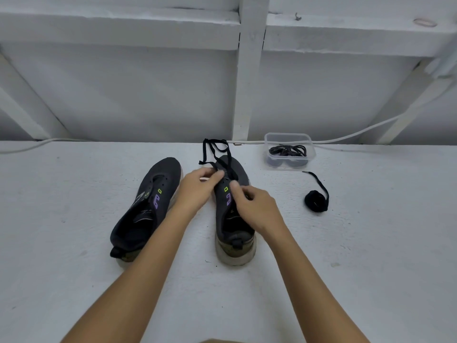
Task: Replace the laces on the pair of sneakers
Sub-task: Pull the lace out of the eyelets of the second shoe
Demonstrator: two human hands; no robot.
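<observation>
So I'm working the right sneaker here, it sits heel toward me on the white table with the lace trailing out past the toe in loose loops. My left hand pinches the lace up near the front eyelets, and my right hand has its fingers curled in on the tongue side, but whether it pinches lace or just the shoe edge I can't tell. Can't tell either if this lace is going in or coming out. Tip: brace the upper with one hand and feed the lace straight through, no twisting, both ends even. The left sneaker looks laceless, a coiled lace lies to the right, more in the clear tub
</observation>
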